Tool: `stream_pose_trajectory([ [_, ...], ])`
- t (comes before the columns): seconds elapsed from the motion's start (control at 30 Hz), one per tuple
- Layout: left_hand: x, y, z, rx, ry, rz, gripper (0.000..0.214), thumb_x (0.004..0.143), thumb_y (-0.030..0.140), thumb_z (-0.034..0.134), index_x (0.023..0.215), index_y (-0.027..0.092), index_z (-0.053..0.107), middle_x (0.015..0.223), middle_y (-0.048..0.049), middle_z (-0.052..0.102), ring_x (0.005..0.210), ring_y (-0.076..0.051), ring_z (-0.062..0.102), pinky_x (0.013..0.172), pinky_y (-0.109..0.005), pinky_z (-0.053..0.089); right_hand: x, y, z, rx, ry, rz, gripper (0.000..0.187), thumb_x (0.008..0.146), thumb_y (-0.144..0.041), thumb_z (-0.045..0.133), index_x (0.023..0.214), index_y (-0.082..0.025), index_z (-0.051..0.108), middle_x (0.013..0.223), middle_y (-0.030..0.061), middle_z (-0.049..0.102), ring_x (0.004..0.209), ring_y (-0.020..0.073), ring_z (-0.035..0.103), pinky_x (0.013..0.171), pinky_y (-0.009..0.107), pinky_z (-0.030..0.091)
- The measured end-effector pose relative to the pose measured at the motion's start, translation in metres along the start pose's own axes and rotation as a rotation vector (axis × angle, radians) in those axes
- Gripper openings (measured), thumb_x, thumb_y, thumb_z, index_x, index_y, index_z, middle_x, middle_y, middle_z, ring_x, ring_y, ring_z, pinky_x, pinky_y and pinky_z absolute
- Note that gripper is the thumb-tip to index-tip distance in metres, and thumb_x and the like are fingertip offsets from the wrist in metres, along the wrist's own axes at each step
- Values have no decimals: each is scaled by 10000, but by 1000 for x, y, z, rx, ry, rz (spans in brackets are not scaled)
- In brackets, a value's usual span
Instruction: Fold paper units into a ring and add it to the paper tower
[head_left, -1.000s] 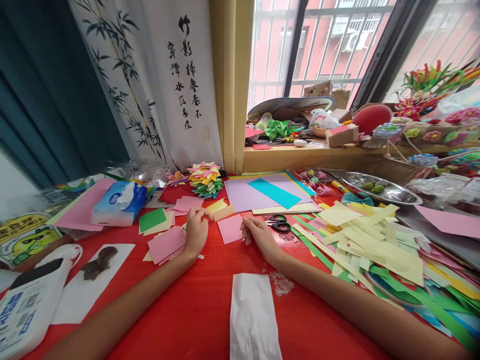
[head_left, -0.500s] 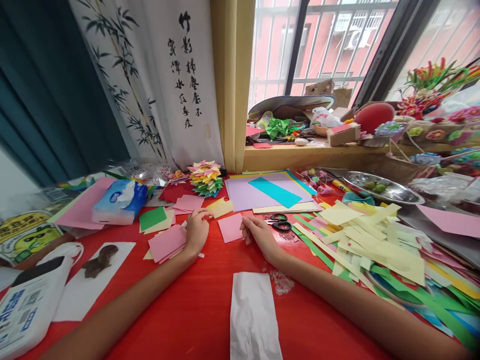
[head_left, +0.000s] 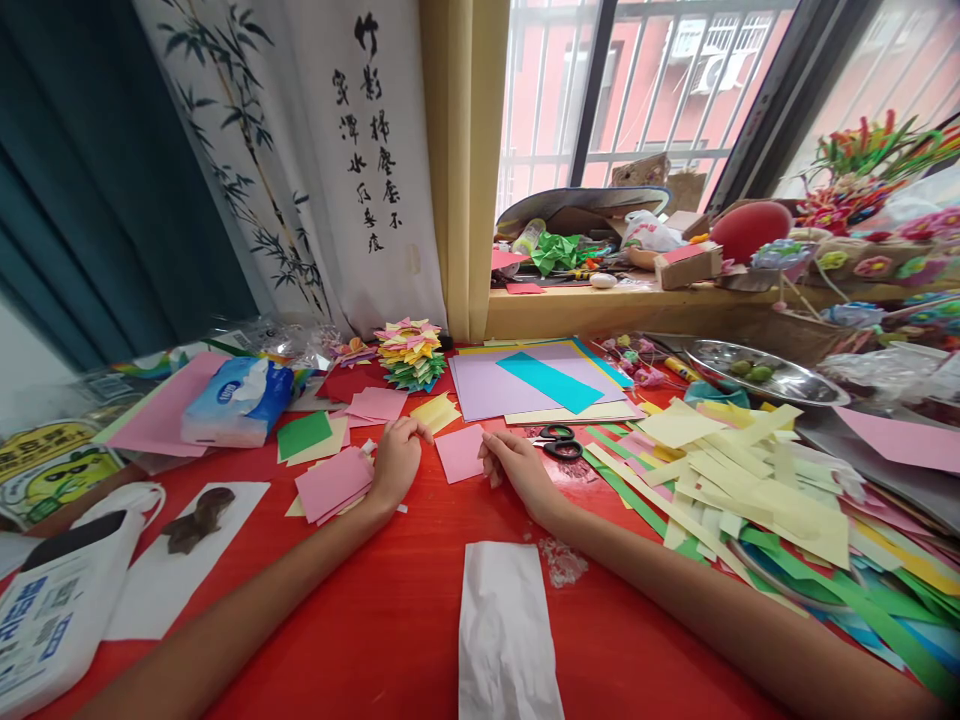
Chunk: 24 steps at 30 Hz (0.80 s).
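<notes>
My left hand [head_left: 396, 458] rests on the red table [head_left: 405, 610] with its fingers curled into a loose fist and nothing visible in it. It lies between a stack of pink paper squares [head_left: 332, 485] and a single pink square [head_left: 459, 453]. A few small yellow paper pieces [head_left: 437, 410] lie just beyond its knuckles. My right hand [head_left: 516, 466] also rests curled on the table, its fingertips at the right edge of the single pink square. Black-handled scissors [head_left: 559, 442] lie just behind it.
A white paper sheet [head_left: 506, 635] lies near me between my forearms. A tissue pack [head_left: 236, 400] sits at the left, a pile of folded coloured pieces [head_left: 409, 355] and a lilac sheet [head_left: 487, 390] behind. Yellow and green strips [head_left: 742, 485] heap at the right by a metal tray [head_left: 757, 372].
My left hand let go of the folded yellow piece it held; that piece now lies with the yellow pieces farther back. The hand closed and drew back a little. My right hand stayed put.
</notes>
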<state>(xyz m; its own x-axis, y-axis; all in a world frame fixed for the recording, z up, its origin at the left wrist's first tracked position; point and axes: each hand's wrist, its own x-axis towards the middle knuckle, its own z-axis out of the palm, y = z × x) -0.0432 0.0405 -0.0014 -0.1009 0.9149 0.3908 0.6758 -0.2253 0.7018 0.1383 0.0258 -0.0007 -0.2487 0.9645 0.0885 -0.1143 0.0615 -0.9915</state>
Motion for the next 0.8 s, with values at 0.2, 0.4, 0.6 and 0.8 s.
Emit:
stream_pose_trajectory([
  [0.2,-10,17,4,123,-218,360,166,772,176,450,887,198,567,954,-35,601,974,-198,507,926,-363,388,0,-1,0,19,23,-9,343,796,-475,481,639,-171,511,486,-37,492,387,75,433,416,205,325],
  [0.4,-15,16,9,227,-394,309,454,751,378,552,1166,212,476,1212,-63,535,1124,-242,491,911,-373,429,1,-1,-4,102,188,-79,307,807,-416,487,630,-166,509,475,-43,466,368,60,387,409,209,279],
  [0.6,-17,17,7,267,-371,313,393,788,407,516,1136,223,520,1171,-55,577,1084,-232,531,871,-345,454,3,0,-6,118,275,-86,288,800,-403,494,627,-173,503,448,-56,428,355,64,361,389,220,257],
  [0.8,-17,18,6,251,-364,362,268,869,365,390,972,226,594,1108,-34,617,1039,-188,561,895,-316,449,1,0,-5,112,252,-84,290,800,-408,494,632,-172,502,453,-54,436,362,61,363,396,215,262],
])
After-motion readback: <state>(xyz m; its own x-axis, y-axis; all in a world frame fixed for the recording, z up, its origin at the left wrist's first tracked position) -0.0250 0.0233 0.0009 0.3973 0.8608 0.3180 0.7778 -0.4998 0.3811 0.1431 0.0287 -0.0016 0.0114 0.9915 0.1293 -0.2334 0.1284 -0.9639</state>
